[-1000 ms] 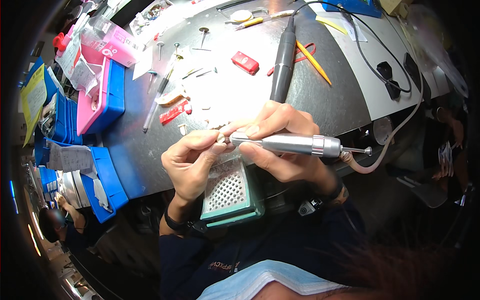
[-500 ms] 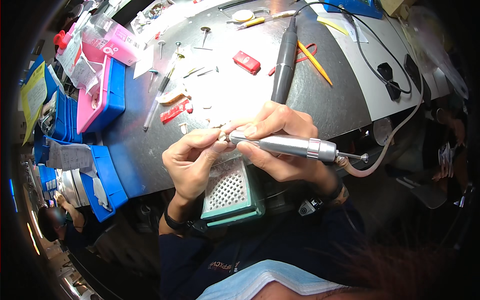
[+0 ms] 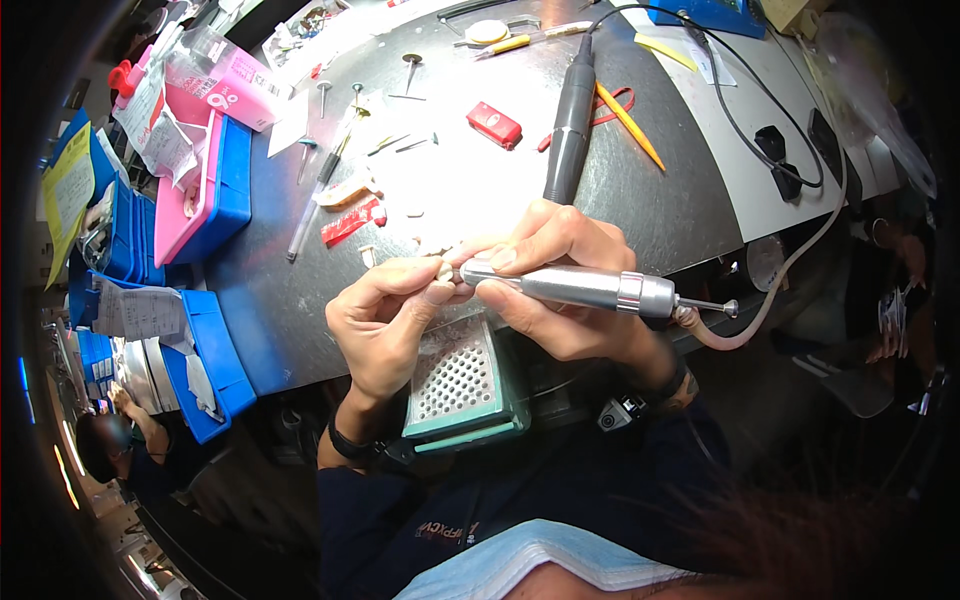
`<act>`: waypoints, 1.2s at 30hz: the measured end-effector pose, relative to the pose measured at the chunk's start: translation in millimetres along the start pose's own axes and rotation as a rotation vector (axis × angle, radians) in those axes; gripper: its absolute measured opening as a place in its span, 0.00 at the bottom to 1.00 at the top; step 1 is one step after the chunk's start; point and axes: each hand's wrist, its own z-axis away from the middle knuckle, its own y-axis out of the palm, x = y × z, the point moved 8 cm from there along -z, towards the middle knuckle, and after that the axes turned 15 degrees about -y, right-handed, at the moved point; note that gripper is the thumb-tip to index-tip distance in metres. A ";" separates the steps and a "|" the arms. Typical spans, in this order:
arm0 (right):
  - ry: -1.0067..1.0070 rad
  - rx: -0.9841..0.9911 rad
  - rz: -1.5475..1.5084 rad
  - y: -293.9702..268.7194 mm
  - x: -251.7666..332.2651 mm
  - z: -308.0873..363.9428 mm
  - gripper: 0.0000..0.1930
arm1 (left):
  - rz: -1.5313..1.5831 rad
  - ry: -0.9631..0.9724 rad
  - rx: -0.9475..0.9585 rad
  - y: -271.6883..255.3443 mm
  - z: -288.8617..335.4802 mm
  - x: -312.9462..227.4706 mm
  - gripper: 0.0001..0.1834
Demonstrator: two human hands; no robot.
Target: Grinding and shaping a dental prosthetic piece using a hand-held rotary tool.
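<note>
Now the right hand is gripping the silver handpiece, tilted lower than a second ago, grinding the small piece the left hand is pinching at nine o'clock.

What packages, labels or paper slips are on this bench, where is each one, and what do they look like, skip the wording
Pink box: upper left, rectangular, white round marks, clear wrap over it.
Yellow sheet: far left edge, on a blue tray, printed.
White paper slip: lower left, on blue trays, creased, printed.
Small red packet: upper middle of the grey bench, flat, rectangular.
Red-and-white wrapper: left of the hands, narrow, torn.
No screen in view.
</note>
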 end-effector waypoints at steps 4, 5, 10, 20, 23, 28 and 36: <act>-0.001 0.008 -0.007 -0.2 -0.4 0.1 0.10 | -0.003 -0.009 0.010 -0.1 0.2 0.0 0.07; -0.001 0.012 -0.010 0.1 -0.2 0.0 0.10 | 0.022 -0.023 0.009 -0.8 -0.2 1.1 0.07; 0.052 -0.105 -0.122 -7.7 -0.4 1.4 0.10 | 0.030 -0.013 0.028 0.8 -2.6 0.6 0.10; -0.008 -0.019 -0.013 2.1 3.4 1.4 0.13 | -0.002 -0.045 0.002 -5.4 -1.2 2.9 0.12; 0.000 -0.012 0.001 3.1 4.3 0.9 0.13 | -0.029 0.032 -0.003 -6.7 0.1 0.4 0.12; 0.008 0.088 0.002 7.0 5.3 -0.4 0.13 | -0.039 0.048 -0.010 -7.2 0.7 0.6 0.11; 0.013 0.106 0.041 8.7 5.9 -0.2 0.13 | -0.073 0.055 -0.024 -8.2 0.5 0.6 0.12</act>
